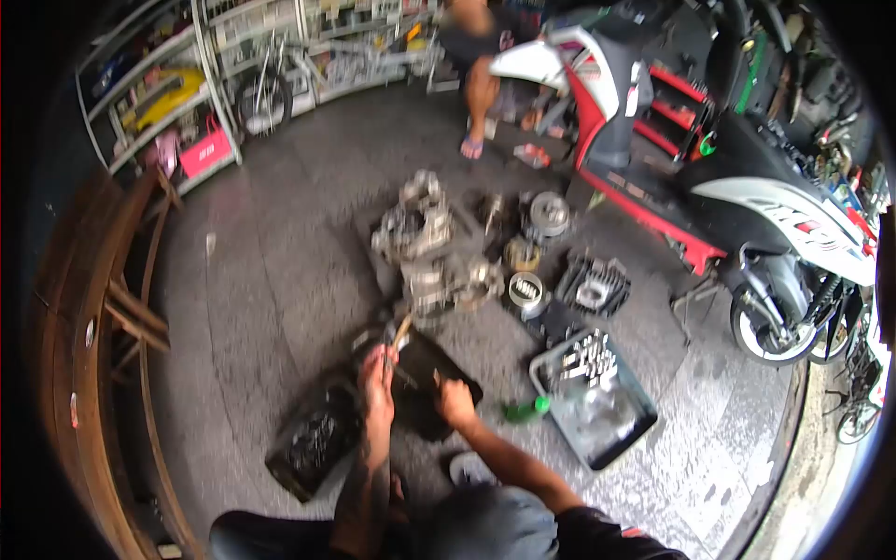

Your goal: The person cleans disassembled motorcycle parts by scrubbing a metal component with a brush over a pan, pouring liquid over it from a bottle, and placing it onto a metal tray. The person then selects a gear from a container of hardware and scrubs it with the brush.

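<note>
While the left hand (378, 378) hovered at the dark tray (429, 359), lower centre of the frame, we noted its fingers closed around one tan-ended tool (402, 329); whether the right hand (455, 403), curled nearby, held anything, we could not tell. We judged the tool light, stiff, possibly slippery, best taken mid-shaft. Counted: three trays, with black tray (289, 474) left and blue-grey tray (609, 411) right; two metal castings (415, 222); one green bottle (529, 409).

Grey floor (271, 233), wooden bench (89, 355)
</note>
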The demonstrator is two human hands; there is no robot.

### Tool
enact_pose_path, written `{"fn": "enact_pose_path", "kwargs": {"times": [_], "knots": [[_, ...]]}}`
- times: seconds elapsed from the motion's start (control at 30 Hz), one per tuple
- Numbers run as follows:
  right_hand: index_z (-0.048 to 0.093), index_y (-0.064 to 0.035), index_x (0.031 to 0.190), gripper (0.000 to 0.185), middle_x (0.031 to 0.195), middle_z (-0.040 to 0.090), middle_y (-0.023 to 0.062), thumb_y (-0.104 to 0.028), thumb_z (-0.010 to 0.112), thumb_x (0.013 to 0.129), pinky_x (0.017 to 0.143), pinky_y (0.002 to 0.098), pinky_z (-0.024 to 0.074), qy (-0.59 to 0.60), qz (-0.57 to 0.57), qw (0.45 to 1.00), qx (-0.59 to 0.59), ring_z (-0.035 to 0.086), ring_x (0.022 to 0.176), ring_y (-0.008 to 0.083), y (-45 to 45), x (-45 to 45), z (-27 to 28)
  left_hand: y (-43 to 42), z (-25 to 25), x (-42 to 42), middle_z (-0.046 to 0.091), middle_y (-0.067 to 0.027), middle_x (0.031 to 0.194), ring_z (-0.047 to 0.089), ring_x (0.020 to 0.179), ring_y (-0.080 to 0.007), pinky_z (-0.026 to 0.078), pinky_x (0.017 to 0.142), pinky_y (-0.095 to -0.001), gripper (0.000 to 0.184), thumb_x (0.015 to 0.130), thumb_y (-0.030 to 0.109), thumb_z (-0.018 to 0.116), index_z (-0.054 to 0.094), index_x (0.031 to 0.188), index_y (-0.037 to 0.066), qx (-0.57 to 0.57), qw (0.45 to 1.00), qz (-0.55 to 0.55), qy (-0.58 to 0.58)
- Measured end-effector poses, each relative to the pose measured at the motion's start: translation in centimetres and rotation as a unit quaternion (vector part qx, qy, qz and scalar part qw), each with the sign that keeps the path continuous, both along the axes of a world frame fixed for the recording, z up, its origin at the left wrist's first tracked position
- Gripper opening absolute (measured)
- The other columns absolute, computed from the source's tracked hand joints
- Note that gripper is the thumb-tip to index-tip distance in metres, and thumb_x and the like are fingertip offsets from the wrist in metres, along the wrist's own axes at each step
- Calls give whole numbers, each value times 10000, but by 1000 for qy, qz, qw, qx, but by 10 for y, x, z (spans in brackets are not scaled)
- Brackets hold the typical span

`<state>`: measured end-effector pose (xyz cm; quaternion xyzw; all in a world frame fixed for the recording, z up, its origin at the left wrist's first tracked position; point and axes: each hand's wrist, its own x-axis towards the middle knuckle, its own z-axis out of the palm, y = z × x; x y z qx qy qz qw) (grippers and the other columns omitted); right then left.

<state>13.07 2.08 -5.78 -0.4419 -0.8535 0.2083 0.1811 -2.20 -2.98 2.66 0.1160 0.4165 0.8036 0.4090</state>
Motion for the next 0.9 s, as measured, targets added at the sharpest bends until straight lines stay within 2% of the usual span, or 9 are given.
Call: {"fn": "enact_pose_path", "kwargs": {"times": [0.03,0.1,0.23,0.3,0.43,0.53,0.63,0.73,0.9], "knots": [[590,-87,1120,357,848,645,231,-211,628,788,685,523,518,32,-36,999,20,635,753,425,-3,1,-3,-3,2,2,646,-94,1032,620,978,-182,482,781,-243,199,939,134,526,578,1097,26,14,1000,-12,-6],[608,-66,1064,334,893,632,273,-149,672,747,752,518,502,81,-107,983,-128,621,841,410,-1,-7,53,-5,4,0,638,-95,1053,608,1003,-194,472,884,-298,228,950,155,510,560,1130,25,-37,999,-20,27],[590,6,878,239,811,605,202,-156,679,726,704,515,481,41,20,985,168,598,799,396,5,7,-32,-1,-1,-2,625,-79,1124,601,1037,-186,450,934,-304,368,990,335,401,569,1141,44,-5,999,-9,-33],[643,12,895,226,805,649,234,-169,693,769,688,427,529,58,-53,992,-95,652,752,380,6,6,15,-4,-9,-7,667,-67,1038,627,1006,-207,404,922,-310,459,983,438,350,605,1095,72,-60,998,-17,3],[672,-19,980,193,828,689,184,-119,662,815,698,321,531,358,-14,896,-263,696,774,252,11,12,102,-5,6,5,671,-66,989,637,955,-203,439,856,-282,461,993,412,315,610,1060,64,-45,999,-5,28],[678,-32,971,173,826,701,141,-114,658,821,697,306,527,307,16,921,-238,695,775,188,9,3,169,2,14,15,679,-88,953,643,866,-173,437,839,-284,504,991,419,299,630,999,39,-55,998,18,34],[676,-41,981,186,822,693,155,-133,654,820,708,333,528,302,88,936,-158,695,781,251,3,-20,180,8,4,20,675,-76,974,598,919,-139,379,930,-311,558,995,432,259,646,962,31,-74,995,38,60],[682,-61,936,191,810,666,202,-174,665,783,721,401,523,200,37,972,-122,660,808,353,16,-27,180,11,19,24,655,-51,1049,536,1028,-153,325,983,-325,562,1002,426,229,655,952,63,-106,992,50,48],[675,-48,920,201,795,652,224,-189,656,779,729,442,522,179,90,976,-86,645,801,385,16,-33,206,7,7,30,600,53,1103,449,1088,-123,276,888,-398,498,941,554,329,630,1068,179,-111,990,38,73]]}}
